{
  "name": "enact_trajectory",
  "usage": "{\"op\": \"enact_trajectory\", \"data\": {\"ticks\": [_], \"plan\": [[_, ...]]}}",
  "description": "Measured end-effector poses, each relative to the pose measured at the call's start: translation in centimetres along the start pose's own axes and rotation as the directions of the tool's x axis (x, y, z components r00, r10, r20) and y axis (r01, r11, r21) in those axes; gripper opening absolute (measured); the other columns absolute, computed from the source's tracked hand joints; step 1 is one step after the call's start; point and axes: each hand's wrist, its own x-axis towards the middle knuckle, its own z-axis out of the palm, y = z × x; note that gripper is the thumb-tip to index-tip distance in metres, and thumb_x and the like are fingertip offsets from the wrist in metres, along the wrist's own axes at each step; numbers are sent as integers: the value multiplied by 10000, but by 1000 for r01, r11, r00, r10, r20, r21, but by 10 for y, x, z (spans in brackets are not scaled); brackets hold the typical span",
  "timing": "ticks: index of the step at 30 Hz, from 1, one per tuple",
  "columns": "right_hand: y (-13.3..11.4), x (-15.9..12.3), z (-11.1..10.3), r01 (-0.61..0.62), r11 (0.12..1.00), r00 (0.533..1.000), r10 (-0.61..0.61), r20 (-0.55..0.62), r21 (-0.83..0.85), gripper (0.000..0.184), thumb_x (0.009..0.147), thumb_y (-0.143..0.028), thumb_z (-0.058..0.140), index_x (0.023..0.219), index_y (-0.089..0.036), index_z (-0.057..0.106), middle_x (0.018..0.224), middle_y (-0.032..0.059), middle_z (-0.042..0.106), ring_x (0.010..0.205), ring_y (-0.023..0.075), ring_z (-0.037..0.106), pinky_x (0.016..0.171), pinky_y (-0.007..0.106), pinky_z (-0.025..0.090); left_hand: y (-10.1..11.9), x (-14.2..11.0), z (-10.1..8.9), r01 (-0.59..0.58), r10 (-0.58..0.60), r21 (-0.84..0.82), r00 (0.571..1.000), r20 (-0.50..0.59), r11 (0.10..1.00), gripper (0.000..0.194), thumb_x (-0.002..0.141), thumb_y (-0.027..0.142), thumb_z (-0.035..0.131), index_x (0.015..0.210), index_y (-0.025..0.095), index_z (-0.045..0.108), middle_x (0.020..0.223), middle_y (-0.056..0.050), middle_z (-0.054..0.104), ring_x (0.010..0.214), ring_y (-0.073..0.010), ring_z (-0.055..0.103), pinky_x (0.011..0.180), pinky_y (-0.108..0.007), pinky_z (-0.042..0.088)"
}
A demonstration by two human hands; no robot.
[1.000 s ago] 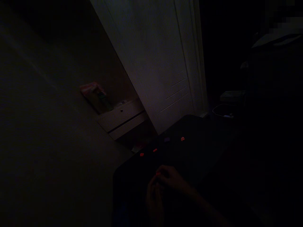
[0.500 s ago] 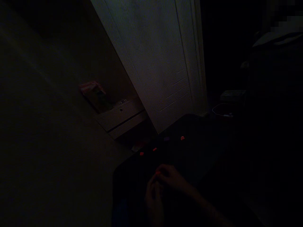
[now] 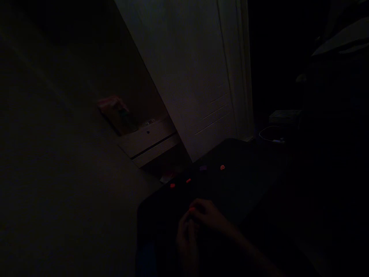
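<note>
The scene is very dark. Over the dark table (image 3: pixel 239 192), my right hand (image 3: pixel 207 213) pinches a small red piece (image 3: pixel 191 209) between thumb and fingers. From below and to the left, my left hand (image 3: pixel 186 234) meets it, its fingertips closed at the same piece. The piece is mostly covered by fingers, so its kind does not show. Farther back on the table lie a red lump (image 3: pixel 172 186), a short red bar (image 3: pixel 188 180), a dim purple piece (image 3: pixel 203 168) and an orange-pink piece (image 3: pixel 222 167).
A pale door (image 3: pixel 190 77) stands behind the table. To its left is a drawer unit (image 3: pixel 150 140) with a red-topped packet (image 3: pixel 115 113) on it. Right of the door lie a white cable (image 3: pixel 266 132) and a box-like object (image 3: pixel 284 114). Something blue (image 3: pixel 146 257) shows at the lower left.
Both hands stay together at the small red piece, almost unmoved. The view has shifted very slightly, and the pieces on the table lie as before.
</note>
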Motion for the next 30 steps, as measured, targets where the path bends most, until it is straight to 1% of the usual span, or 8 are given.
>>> {"op": "enact_trajectory", "data": {"ticks": [4,7,12,15,18,21,26,30], "plan": [[-3,-1,-2,11,1000,1000,-11,-5,-27,207,912,-339,621,990,-174,719,911,50,743,823,191,663,717,275,486,0,0,0,-15,15,5,1000,-22,1000,611,761,634,689,1119,142,735,873,-110,741,735,-219,683,684,-318,537],[-5,-1,-3,1,1000,1000,-1,3,-14,223,919,-358,618,987,-169,715,918,54,744,834,195,669,726,278,491,-2,1,0,-6,6,12,1000,-8,1000,609,770,626,686,1132,137,728,888,-114,745,747,-222,687,687,-319,539],[-3,0,-2,9,999,1000,-9,7,-32,221,924,-344,611,1001,-164,713,921,57,741,833,194,668,733,281,490,-2,1,-1,-18,18,16,1000,-6,1000,615,780,623,678,1137,125,720,977,-142,748,816,-242,698,723,-333,547],[0,0,-2,12,999,1000,-11,2,-43,201,918,-323,618,996,-166,717,925,54,745,836,191,668,737,280,490,-1,0,-1,-8,7,32,1000,10,999,629,797,624,658,1166,116,706,930,-135,747,774,-233,691,702,-331,544],[3,1,-1,19,1000,1000,-19,-5,-20,202,912,-330,632,998,-169,719,939,54,749,857,195,674,757,284,498,1,0,0,2,-2,37,1000,-3,999,627,791,622,666,1162,119,709,909,-126,743,747,-223,683,695,-328,540],[4,0,-2,11,1000,1000,-11,6,-6,236,918,-362,627,1010,-165,717,920,58,747,832,195,673,718,278,501,2,0,1,-12,13,27,1000,-17,1000,624,763,638,685,1118,127,726,911,-124,741,753,-222,681,706,-326,538],[1,0,-3,20,999,1000,-20,-1,-28,233,919,-370,626,1002,-173,719,938,56,749,871,202,676,767,292,507,1,-1,2,-9,9,8,1000,-23,1000,643,754,653,691,1123,127,724,804,-96,723,691,-205,661,658,-310,528],[-1,-1,-3,15,1000,1000,-15,0,-17,245,918,-387,626,997,-173,717,926,57,747,853,201,677,735,283,506,-1,-2,2,-7,7,8,1000,-16,1000,611,783,632,679,1137,136,720,816,-93,722,691,-199,660,648,-300,524]]}}
